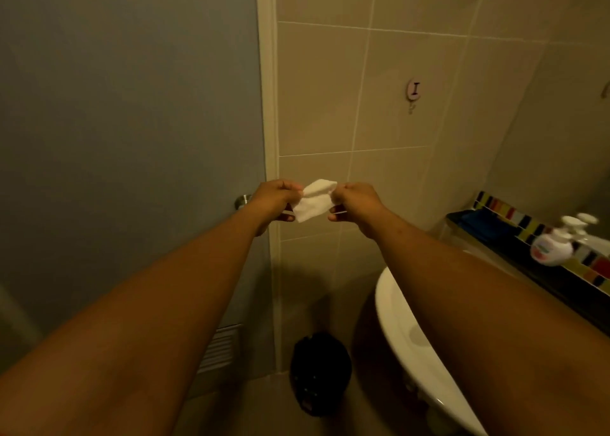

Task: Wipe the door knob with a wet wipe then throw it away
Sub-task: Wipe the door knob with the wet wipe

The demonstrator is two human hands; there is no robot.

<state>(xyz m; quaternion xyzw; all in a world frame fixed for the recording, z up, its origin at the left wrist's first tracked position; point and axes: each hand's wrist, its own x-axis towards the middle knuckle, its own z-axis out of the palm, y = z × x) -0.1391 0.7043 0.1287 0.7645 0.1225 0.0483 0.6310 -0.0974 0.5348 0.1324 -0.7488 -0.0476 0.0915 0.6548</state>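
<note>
A white wet wipe [314,199] is stretched between both hands in front of the tiled wall. My left hand [275,199] pinches its left edge and my right hand [355,203] pinches its right edge. The silver door knob [242,201] sticks out of the grey door [132,138] just left of my left hand, partly hidden behind it. A black trash bin [319,371] stands on the floor below, beside the door frame.
A white sink [412,340] sits at the lower right under my right forearm. A soap pump bottle [552,246] stands on the tiled ledge behind it. A small hook [413,90] hangs on the tile wall. A vent [220,348] is low in the door.
</note>
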